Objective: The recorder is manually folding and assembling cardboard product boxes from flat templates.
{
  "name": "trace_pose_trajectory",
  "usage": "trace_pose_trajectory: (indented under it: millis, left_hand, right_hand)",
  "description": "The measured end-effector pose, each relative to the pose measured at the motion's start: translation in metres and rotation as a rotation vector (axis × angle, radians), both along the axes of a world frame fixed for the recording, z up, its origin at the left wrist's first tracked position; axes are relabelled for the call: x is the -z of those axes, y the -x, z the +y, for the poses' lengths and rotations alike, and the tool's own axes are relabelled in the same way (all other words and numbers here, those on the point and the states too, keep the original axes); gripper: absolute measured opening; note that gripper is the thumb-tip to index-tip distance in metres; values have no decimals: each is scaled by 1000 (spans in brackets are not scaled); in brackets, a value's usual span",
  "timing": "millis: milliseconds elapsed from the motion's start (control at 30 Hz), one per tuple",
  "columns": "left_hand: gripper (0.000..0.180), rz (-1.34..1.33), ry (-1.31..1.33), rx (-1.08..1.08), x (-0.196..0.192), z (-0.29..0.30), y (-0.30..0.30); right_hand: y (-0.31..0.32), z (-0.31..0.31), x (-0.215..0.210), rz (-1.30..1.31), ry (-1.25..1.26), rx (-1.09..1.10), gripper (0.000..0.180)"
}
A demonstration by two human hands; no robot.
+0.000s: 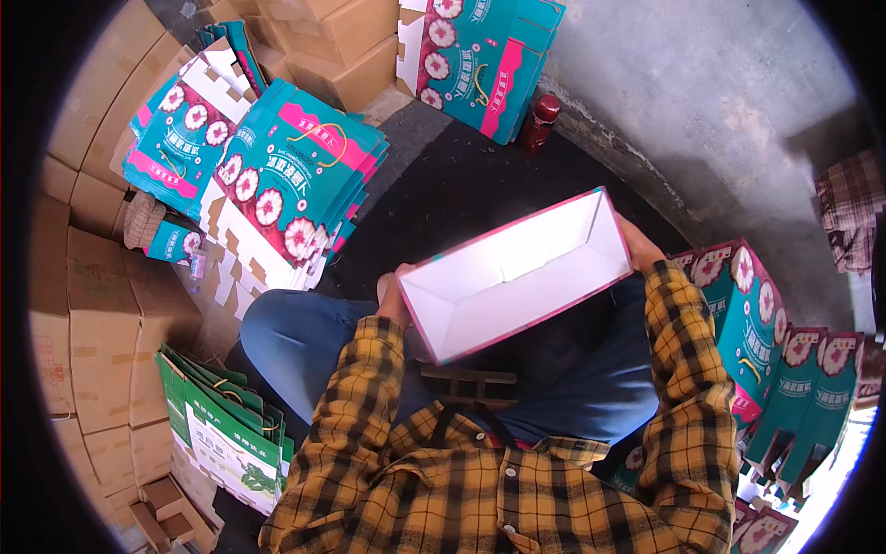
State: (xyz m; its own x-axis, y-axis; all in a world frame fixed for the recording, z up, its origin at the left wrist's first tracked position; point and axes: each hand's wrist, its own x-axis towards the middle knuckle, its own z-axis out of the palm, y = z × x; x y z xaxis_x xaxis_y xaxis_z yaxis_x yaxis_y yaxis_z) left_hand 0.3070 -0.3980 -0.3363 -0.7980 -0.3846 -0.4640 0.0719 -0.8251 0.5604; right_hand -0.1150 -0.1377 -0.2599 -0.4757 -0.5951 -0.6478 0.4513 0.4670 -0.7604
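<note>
Box (517,277): rectangular, open-topped, smooth white card inside, pink rim; being held over the lap, tilted, between both hands. Left hand (394,297): pressing the box's left end, fingers curling over the corner. Right hand (639,247): gripping the far right end, fingers mostly hidden behind the wall. Flat cartons (295,175): glossy teal with pink bands and flower prints, lying fanned at upper left. Green sheets (226,429): stacked at lower left. Brown boxes (92,305): plain corrugated, lining the left. Red bottle (540,120): cylindrical, standing by the concrete wall.
</note>
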Motion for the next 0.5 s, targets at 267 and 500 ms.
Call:
trace_pose_trajectory:
  millis: [267, 500]
  left_hand:
    - [60, 138, 496, -417, -104, -16, -9]
    - [61, 32, 349, -436, -53, 14, -18]
  right_hand:
    - [-43, -42, -98, 62, 422, 3, 86]
    - [-44, -28, -39, 256, 304, 81, 79]
